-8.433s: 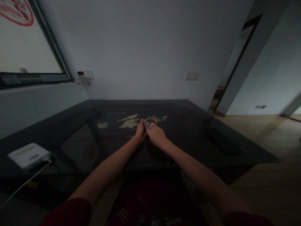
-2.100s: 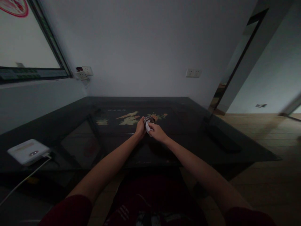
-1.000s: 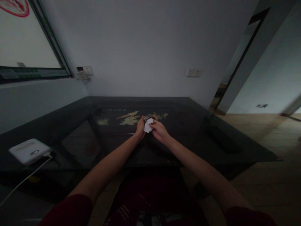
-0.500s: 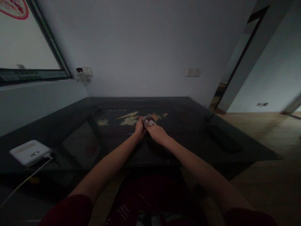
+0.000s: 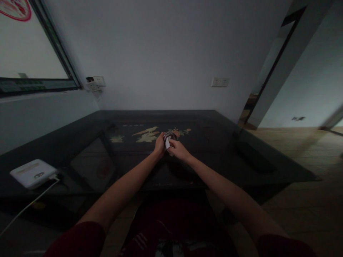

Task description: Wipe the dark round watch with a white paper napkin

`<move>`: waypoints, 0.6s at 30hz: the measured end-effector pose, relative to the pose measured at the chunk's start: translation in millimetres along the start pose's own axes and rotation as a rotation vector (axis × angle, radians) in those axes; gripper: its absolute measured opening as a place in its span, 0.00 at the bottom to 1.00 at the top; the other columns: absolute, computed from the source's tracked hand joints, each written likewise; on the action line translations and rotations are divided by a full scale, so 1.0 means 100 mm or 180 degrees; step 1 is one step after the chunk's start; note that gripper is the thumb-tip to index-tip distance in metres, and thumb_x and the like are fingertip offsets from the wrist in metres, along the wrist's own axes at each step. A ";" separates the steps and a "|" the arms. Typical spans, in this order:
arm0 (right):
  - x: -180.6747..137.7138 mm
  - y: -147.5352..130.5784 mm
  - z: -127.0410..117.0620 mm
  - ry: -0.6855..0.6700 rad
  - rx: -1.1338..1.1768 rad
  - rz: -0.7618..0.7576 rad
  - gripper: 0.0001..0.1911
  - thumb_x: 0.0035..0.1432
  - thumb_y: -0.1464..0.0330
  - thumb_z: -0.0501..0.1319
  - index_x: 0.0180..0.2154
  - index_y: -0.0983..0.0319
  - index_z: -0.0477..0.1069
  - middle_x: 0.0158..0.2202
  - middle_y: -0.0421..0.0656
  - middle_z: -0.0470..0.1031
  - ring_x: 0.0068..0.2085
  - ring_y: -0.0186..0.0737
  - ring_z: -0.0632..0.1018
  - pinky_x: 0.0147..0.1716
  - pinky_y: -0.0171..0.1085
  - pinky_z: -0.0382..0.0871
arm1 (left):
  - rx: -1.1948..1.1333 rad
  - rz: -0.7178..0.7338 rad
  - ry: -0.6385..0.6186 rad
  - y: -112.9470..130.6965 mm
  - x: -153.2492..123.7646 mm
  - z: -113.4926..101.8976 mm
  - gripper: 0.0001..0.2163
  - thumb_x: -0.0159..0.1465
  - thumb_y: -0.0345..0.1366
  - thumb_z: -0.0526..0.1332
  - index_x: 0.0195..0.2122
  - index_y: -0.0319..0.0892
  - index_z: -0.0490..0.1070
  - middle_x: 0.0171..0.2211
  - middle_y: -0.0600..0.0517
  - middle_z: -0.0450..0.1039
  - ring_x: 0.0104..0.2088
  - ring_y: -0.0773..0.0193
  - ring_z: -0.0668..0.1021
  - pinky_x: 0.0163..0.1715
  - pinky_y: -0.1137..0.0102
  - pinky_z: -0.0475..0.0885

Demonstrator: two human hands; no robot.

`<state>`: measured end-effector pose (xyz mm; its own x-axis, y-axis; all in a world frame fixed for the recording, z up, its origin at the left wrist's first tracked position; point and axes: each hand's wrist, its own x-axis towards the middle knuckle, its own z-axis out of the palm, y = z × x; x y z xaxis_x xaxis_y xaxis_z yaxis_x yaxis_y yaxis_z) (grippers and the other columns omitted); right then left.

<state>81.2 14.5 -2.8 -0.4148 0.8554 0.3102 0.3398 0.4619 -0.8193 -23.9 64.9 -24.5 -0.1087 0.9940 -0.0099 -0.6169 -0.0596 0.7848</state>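
Dim grey light falls on a plain wall point(image 5: 150, 53) and on a dark, glossy table point(image 5: 209, 157) pushed up to it, with a bird-and-flower picture point(image 5: 146, 135) set in its top. At the near edge of that picture, covering a little of its middle, both hands meet around one small dark object with pale streaks point(image 5: 169, 134); its exact kind is too small to tell. The left hand point(image 5: 160, 144) is curled along the object's left side, apparently to keep it from turning, though its far fingers are hidden. The right hand point(image 5: 180, 151) is nearly closed, thumb and fingers pinching a folded white tissue point(image 5: 167, 143) against the object's near side, which seems to be why the left does the steadying. Both forearms reach straight out, perhaps so the work sits centred before the body. Left of the picture and nearer the person lies a white box point(image 5: 33, 174), probably put there so its cable point(image 5: 29, 204) can drop off the table's edge. Right of the picture lies a dark flat slab point(image 5: 254, 157); beyond it, wall sockets point(image 5: 220, 82).
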 end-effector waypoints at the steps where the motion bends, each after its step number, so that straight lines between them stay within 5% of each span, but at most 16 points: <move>1: 0.02 0.01 0.02 0.0118 0.0588 0.0054 0.14 0.47 0.76 0.53 0.37 0.64 0.71 0.34 0.43 0.77 0.38 0.40 0.76 0.40 0.36 0.67 | -0.0014 0.0007 0.0005 0.00 0.00 0.01 0.12 0.66 0.37 0.53 0.31 0.38 0.73 0.26 0.51 0.75 0.30 0.65 0.78 0.38 0.72 0.71; 4: 0.06 0.02 0.09 0.0516 0.1867 0.0229 0.18 0.45 0.74 0.53 0.40 0.64 0.71 0.33 0.42 0.76 0.35 0.39 0.76 0.39 0.36 0.68 | -0.0024 0.0030 -0.0011 0.00 -0.01 0.02 0.13 0.67 0.37 0.53 0.31 0.37 0.73 0.27 0.51 0.76 0.29 0.66 0.77 0.36 0.73 0.71; 8: 0.08 0.04 0.11 0.0616 0.2077 0.0209 0.18 0.45 0.73 0.54 0.41 0.64 0.71 0.33 0.42 0.76 0.34 0.39 0.75 0.38 0.36 0.68 | -0.0012 -0.0012 0.0045 0.00 0.00 0.02 0.13 0.67 0.38 0.54 0.31 0.37 0.73 0.26 0.52 0.75 0.28 0.66 0.77 0.34 0.73 0.71; 14: 0.00 0.07 0.01 0.0308 -0.0162 -0.0224 0.11 0.49 0.76 0.53 0.35 0.63 0.71 0.30 0.40 0.75 0.33 0.38 0.74 0.36 0.33 0.65 | -0.0086 -0.0144 0.0068 -0.03 0.05 -0.02 0.13 0.65 0.40 0.56 0.29 0.38 0.71 0.23 0.52 0.75 0.29 0.65 0.79 0.37 0.72 0.72; 18: -0.09 -0.02 -0.03 0.0077 -0.1845 -0.0254 0.15 0.58 0.77 0.51 0.42 0.63 0.72 0.38 0.48 0.78 0.39 0.44 0.77 0.41 0.36 0.66 | -0.0142 -0.0150 0.0003 -0.04 0.06 -0.04 0.12 0.65 0.40 0.55 0.32 0.38 0.73 0.26 0.51 0.77 0.32 0.63 0.80 0.40 0.70 0.73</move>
<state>86.5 6.4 -2.9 -0.4410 0.8146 0.3767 0.7174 0.5722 -0.3975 -25.4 71.1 -30.4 -0.0793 0.9957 -0.0468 -0.6554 -0.0167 0.7551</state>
